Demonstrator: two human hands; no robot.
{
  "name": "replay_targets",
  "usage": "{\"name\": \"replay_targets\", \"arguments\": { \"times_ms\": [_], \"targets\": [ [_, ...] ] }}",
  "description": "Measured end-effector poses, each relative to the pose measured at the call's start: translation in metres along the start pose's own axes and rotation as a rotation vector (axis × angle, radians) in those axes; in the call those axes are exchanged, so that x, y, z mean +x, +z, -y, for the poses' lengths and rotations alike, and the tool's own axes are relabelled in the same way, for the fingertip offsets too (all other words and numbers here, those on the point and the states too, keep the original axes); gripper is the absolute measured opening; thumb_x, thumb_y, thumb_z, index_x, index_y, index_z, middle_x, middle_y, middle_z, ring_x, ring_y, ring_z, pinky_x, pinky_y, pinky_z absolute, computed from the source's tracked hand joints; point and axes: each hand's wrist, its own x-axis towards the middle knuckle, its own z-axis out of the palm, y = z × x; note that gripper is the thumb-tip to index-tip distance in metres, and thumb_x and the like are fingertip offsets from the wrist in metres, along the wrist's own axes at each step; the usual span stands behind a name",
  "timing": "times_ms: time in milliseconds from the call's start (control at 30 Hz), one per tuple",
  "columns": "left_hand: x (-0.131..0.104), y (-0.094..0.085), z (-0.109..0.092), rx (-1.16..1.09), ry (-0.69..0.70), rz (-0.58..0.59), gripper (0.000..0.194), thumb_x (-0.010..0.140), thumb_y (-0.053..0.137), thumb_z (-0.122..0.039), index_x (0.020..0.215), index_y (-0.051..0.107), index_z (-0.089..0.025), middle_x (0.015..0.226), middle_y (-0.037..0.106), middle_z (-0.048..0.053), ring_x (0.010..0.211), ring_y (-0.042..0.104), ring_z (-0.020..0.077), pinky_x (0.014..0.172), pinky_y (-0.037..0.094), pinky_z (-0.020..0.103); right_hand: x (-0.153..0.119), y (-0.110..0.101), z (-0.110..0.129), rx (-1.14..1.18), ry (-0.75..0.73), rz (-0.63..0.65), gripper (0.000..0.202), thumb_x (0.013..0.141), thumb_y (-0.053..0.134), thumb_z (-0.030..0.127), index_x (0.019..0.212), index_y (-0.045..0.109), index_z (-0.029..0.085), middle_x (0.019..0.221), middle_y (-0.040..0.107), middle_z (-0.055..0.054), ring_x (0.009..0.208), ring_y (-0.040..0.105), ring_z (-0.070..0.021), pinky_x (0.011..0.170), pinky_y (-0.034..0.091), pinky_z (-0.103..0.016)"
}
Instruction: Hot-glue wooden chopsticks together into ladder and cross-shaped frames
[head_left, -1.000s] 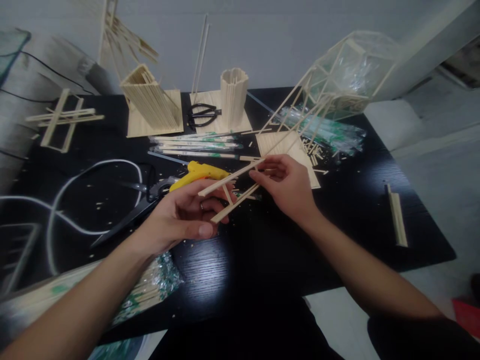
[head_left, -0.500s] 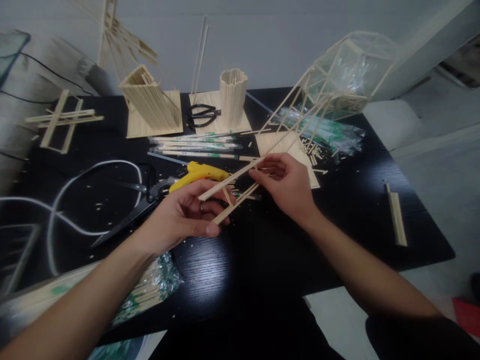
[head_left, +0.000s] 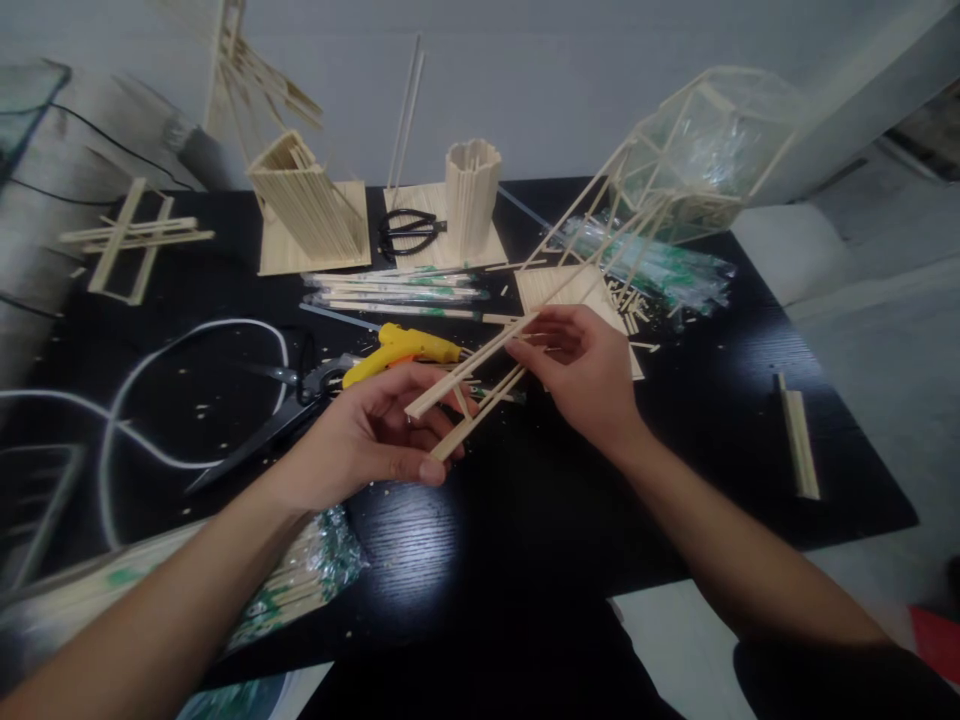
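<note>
A long frame of pale wooden sticks [head_left: 487, 402] slants from near the middle of the view up to a many-sided stick structure [head_left: 679, 150] at the back right. My left hand [head_left: 382, 430] grips the frame's near end, thumb on the lower stick and fingers behind. Further along, my right hand [head_left: 581, 365] holds the same frame between thumb and fingers. A yellow glue gun [head_left: 401, 352] lies just beyond my left hand. Under the frame's far part is a flat stick panel [head_left: 570, 290].
Black table [head_left: 540, 530] with a stick tower [head_left: 307, 205], another tower [head_left: 471, 205] and black scissors [head_left: 409, 232] behind. Large shears [head_left: 262, 435] and a white cable [head_left: 161, 450] lie left; bagged sticks [head_left: 300, 580] in front; a small stick bundle [head_left: 799, 440] right.
The view has shifted slightly, so most things appear a little further right. The near end of the frame sits slightly lower, with both hands still holding it.
</note>
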Motion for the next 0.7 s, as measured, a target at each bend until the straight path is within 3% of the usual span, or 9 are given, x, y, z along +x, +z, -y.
{"name": "replay_targets", "arguments": {
  "times_ms": [233,367,500,700],
  "targets": [
    [-0.0022,-0.0011,0.0017,-0.009,0.021,0.056,0.057,0.07,0.092,-0.002,0.121,0.074,-0.023,0.118,0.076,0.008,0.089,0.079,0.0176,0.077,0.067,0.023,-0.001,0.0,-0.0006,-0.01,-0.039,-0.025,0.049,0.071,0.095,0.044,0.106,0.067,0.023,0.098,0.08,-0.004,0.087,0.08,-0.0233,0.076,0.068,-0.038],
    [-0.0017,-0.0013,0.0019,-0.048,0.049,0.091,0.056,0.074,0.097,-0.024,0.125,0.074,-0.02,0.119,0.073,0.011,0.091,0.076,0.0202,0.081,0.067,0.031,-0.0012,0.0,-0.0021,-0.005,-0.045,-0.024,0.05,0.072,0.095,0.044,0.107,0.067,0.023,0.098,0.08,-0.005,0.091,0.08,-0.0229,0.078,0.069,-0.037],
    [0.0001,-0.0006,0.0035,-0.027,0.087,0.076,0.05,0.086,0.085,-0.049,0.123,0.074,-0.018,0.117,0.072,0.014,0.087,0.075,0.0202,0.076,0.067,0.032,-0.0012,0.0002,-0.0038,-0.013,-0.053,-0.02,0.049,0.073,0.093,0.046,0.108,0.066,0.024,0.099,0.079,-0.005,0.093,0.08,-0.0232,0.08,0.069,-0.038],
    [0.0009,-0.0019,0.0069,0.028,0.094,0.067,0.046,0.09,0.08,-0.051,0.122,0.073,-0.019,0.113,0.072,0.011,0.082,0.074,0.0174,0.073,0.066,0.03,-0.0012,0.0018,-0.0042,0.036,-0.048,-0.037,0.051,0.071,0.095,0.044,0.108,0.066,0.023,0.099,0.079,-0.005,0.093,0.079,-0.0231,0.081,0.068,-0.038]
  ]
}}
